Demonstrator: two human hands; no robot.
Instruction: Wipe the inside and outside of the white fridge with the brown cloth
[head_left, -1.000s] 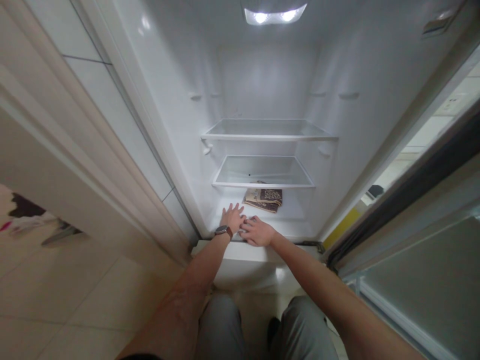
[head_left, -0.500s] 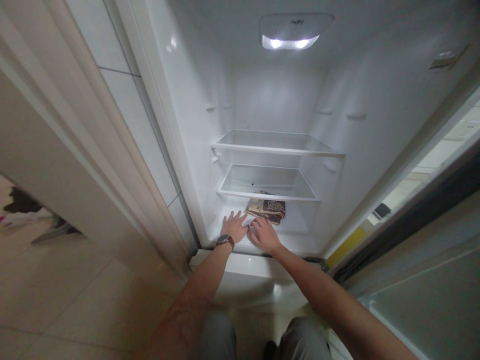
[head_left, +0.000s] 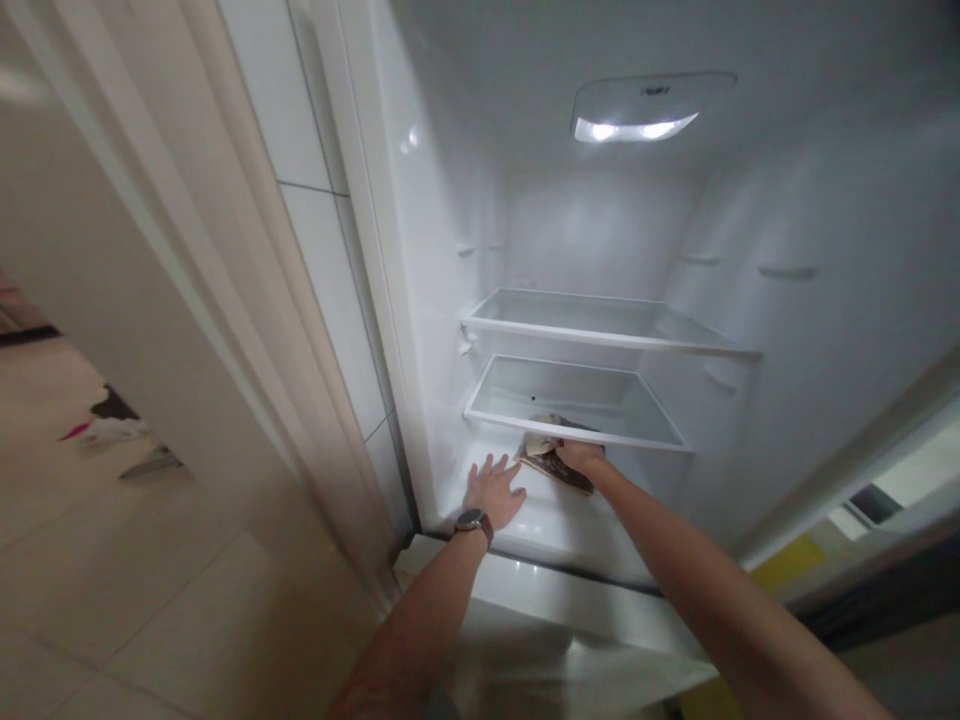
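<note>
A folded brown-and-beige patterned cloth (head_left: 551, 462) lies on the white floor of a fridge, partly beneath the lower glass shelf (head_left: 577, 395). My right hand (head_left: 583, 457) reaches in and grips it, bunching the light part. Its fingertips are partly hidden by the cloth and the shelf's front edge. Nearer the front left, my left hand (head_left: 496, 490) rests flat on the fridge floor (head_left: 555, 520) with fingers spread, holding nothing. A dark round watch (head_left: 470, 520) is on the left wrist.
Above is a second glass shelf (head_left: 615, 315), and a lit lamp (head_left: 636, 130) sits in the ceiling. A white ledge (head_left: 540, 590) runs along the fridge's front edge. The tiled wall (head_left: 330, 280) and a beige door frame (head_left: 247, 250) stand left.
My right hand has gone from beside the left hand onto the cloth and closed on it, bunching it. The left hand stays flat. The view has shifted, moving the scene rightward and down.
</note>
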